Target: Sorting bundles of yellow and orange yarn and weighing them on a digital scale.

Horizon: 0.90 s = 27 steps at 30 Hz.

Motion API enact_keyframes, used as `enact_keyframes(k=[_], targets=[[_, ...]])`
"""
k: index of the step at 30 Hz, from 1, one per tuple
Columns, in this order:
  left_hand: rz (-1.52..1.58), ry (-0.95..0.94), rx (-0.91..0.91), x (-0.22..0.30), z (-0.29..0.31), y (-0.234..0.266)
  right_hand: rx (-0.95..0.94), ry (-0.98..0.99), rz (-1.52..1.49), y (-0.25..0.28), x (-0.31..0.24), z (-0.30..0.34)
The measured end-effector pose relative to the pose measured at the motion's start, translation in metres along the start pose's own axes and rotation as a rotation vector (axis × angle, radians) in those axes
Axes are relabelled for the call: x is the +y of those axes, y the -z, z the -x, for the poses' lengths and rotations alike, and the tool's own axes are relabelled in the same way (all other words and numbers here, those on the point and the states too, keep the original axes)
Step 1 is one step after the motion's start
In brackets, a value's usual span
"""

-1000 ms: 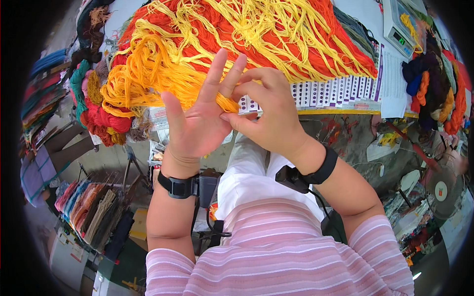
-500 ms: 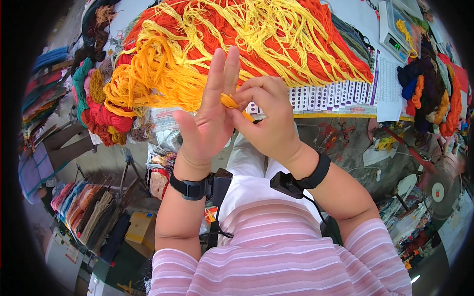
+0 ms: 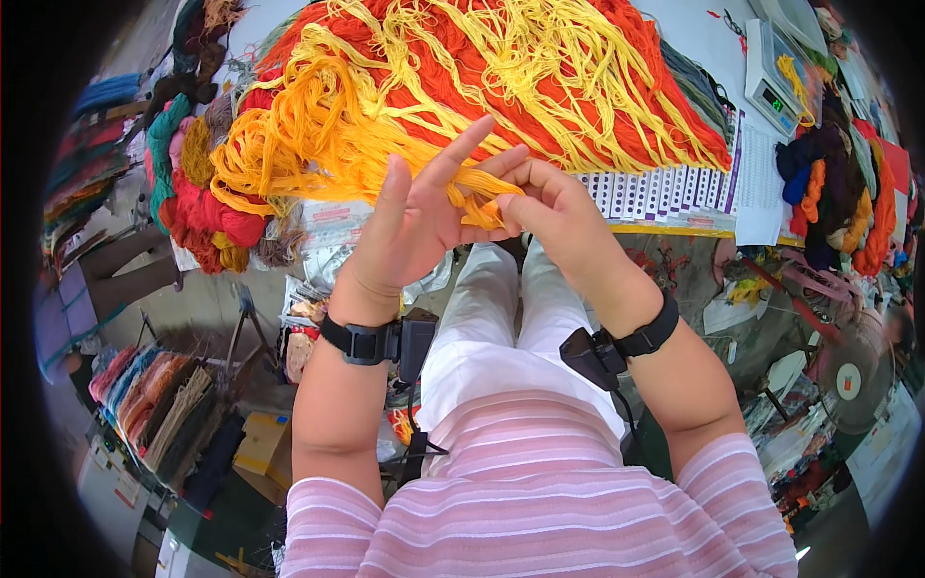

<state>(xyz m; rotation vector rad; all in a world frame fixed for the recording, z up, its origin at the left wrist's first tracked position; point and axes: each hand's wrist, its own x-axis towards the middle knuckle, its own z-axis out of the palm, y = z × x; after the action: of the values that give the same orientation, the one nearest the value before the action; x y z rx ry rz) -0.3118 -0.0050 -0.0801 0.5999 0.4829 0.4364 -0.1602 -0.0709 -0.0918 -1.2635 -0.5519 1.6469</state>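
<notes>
My left hand is raised palm up with the fingers spread, and a strand of orange-yellow yarn lies across them. My right hand pinches that same strand against the left fingers. Both hands hover at the near edge of a big heap of yellow and red-orange yarn on the table. Each wrist carries a black band with a small black device.
A digital scale stands at the table's back right, beside dark, red and orange yarn bundles. A white chart sheet lies along the table edge. More coloured bundles sit left, stacked cloth lies below, and a fan is right.
Both hands have dropped slightly and shifted left. The left fingers, pressed together half a second ago, are spread again, and the yarn strand now stretches between the two hands.
</notes>
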Motion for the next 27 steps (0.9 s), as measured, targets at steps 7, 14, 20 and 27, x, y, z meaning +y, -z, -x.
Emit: enact_keyframes(k=[7,14,20,27], targets=[[0.408,0.156,-0.116,-0.023,0.001,0.025,-0.108,-0.033,0.270,0.019,-0.007,0.003],[0.444,0.189,0.077,-0.030,0.000,0.008,0.054,-0.039,-0.020,0.071,-0.021,0.012],[0.465,-0.186,0.432,0.015,0.097,0.102,0.379,0.016,-0.670,0.243,-0.067,0.083],[0.358,-0.835,1.345,0.128,0.298,0.214,0.868,0.374,-0.503,0.506,-0.180,0.303]])
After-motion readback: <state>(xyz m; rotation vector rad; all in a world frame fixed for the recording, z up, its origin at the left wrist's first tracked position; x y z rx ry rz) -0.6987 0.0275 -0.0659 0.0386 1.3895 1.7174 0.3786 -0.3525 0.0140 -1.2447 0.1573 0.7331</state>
